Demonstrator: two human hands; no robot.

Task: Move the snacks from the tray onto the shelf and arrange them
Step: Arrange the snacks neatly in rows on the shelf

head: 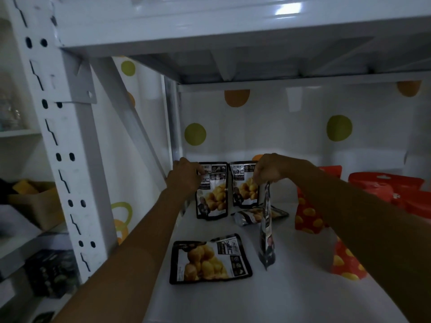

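Both my arms reach into the white shelf (233, 299). My left hand (185, 177) pinches the top left corner of a black snack pouch (212, 194) that stands upright at the back. A second black pouch (245, 186) stands next to it. My right hand (268, 169) pinches the top of a third black pouch (267, 227), which hangs edge-on, its bottom near the shelf. Another black pouch (210, 258) lies flat at the front, and one more (250, 216) lies behind the hanging pouch. The tray is not in view.
Red pouches with yellow spots (307, 217) stand under my right arm, and more red packs (396, 190) lie at the back right. A white perforated upright (58, 136) bounds the shelf on the left. A cardboard box (35, 203) sits on the neighbouring rack.
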